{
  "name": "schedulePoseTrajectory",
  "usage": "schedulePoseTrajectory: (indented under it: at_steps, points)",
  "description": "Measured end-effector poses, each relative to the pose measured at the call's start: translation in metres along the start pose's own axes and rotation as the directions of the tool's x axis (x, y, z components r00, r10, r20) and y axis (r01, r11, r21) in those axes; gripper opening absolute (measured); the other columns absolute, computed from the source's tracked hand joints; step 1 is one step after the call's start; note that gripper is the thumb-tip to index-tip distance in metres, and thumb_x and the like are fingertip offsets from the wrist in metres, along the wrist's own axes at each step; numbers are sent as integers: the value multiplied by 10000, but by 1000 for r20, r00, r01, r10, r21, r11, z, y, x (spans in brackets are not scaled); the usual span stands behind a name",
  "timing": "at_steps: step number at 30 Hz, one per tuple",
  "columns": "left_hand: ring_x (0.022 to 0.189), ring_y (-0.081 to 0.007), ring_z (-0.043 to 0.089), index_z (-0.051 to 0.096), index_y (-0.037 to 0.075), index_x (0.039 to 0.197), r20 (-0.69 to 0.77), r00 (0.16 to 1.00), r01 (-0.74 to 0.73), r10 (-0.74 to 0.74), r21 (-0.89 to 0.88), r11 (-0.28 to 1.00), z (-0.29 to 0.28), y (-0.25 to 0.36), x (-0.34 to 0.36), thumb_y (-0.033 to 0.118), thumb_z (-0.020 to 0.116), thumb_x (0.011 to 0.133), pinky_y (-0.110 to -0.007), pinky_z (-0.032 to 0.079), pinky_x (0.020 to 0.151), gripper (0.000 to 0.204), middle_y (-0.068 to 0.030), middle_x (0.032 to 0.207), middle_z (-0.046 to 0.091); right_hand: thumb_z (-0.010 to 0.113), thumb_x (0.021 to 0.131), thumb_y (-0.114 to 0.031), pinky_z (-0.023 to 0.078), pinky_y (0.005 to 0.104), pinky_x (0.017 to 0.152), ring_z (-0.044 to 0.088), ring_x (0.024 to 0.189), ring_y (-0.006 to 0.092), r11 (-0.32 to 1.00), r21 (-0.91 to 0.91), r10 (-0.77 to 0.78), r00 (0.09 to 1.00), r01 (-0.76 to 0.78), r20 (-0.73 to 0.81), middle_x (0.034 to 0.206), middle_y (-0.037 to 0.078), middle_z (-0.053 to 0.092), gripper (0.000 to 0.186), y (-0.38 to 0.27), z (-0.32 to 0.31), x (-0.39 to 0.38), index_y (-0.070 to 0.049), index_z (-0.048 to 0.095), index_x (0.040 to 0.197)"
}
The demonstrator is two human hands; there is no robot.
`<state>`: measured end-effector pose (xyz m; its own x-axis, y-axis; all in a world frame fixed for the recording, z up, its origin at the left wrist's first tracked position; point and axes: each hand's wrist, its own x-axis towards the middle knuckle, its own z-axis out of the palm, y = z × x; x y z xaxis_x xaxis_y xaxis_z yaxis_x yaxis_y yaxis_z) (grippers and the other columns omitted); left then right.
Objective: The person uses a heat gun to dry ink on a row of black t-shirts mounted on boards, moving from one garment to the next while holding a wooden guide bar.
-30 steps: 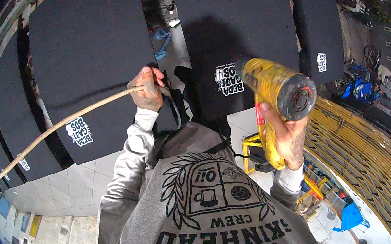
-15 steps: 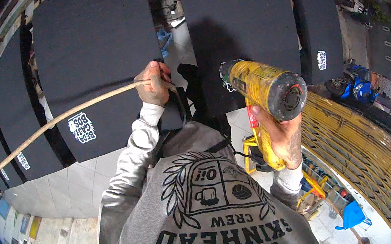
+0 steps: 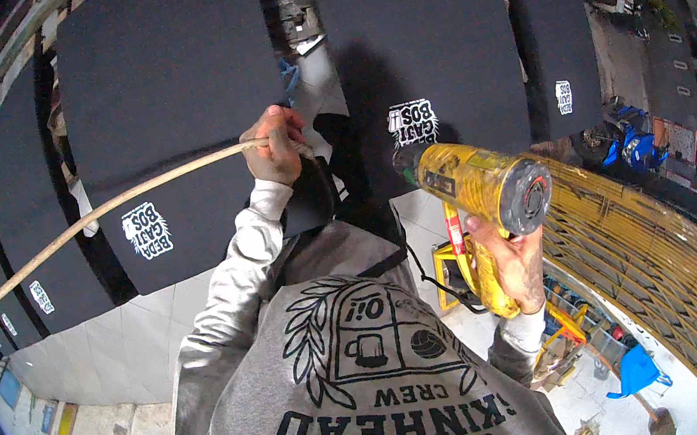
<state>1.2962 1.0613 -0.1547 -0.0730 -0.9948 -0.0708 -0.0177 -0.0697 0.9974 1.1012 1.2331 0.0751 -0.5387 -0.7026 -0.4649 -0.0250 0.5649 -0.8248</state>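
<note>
My right hand (image 3: 515,264) is wrapped round the handle of a yellow heat gun (image 3: 472,184). The gun has a worn, dark rear end, and its dark nozzle points left, just below the white print (image 3: 413,121) on a black fabric panel (image 3: 420,23). In my closed left hand (image 3: 275,148) is a thin wooden stick (image 3: 126,198), which runs far out to the left. That hand is beside the lower right edge of another black fabric panel (image 3: 167,74); whether it also grips the cloth there cannot be told.
More black panels with white prints continue left and right in a row. A yellow folding gate (image 3: 663,264) curves along the right. Below it are a yellow metal frame (image 3: 449,279) and a blue cloth-like thing (image 3: 639,370). A blue motorcycle (image 3: 634,146) stands farther right.
My right hand has lowered the heat gun toward me, uncovering the white print that its nozzle partly hid. My left hand and the stick have barely moved.
</note>
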Motion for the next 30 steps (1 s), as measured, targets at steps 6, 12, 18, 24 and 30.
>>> schedulePoseTrajectory:
  at_steps: [6,12,18,24,30]
  points:
    - [614,-128,556,654,-3,813,78,991,127,-108,-305,944,-3,-8,-4,408,476,1063,-294,442,569,513,-35,696,596,789,880,-79,483,364,985,622,1086,173,989,-94,-120,989,112,-90,1217,67,666,451,28,-28,4,-23,602,1286]
    - [615,-119,550,469,24,1285,160,987,66,-3,-394,917,-15,63,-71,345,525,1055,-273,453,539,399,-19,711,560,771,900,-149,561,305,720,657,947,162,941,-222,-312,908,255,-279,1199,77,688,466,25,-31,-10,-36,603,1319]
    - [512,-135,550,164,165,1482,-183,977,45,-107,-315,948,-97,140,-203,95,553,1030,-255,475,435,601,-60,759,569,717,921,-261,463,257,410,592,573,130,969,221,-109,994,108,-8,803,90,621,374,20,-22,-62,4,606,1162]
    - [498,-138,569,170,93,1566,-565,820,51,-98,-97,994,-203,190,-322,178,535,1052,-250,507,400,637,-81,800,590,698,938,-280,511,302,584,636,663,170,954,288,-180,925,82,333,854,112,650,403,22,31,-80,35,612,1175]
    - [587,-100,540,280,20,1546,-777,628,-57,55,25,998,-276,181,-373,520,384,1060,-263,537,522,705,-61,951,584,731,894,-26,518,294,681,631,779,113,958,146,-285,741,248,608,989,64,693,366,-3,107,-94,-2,609,1238]
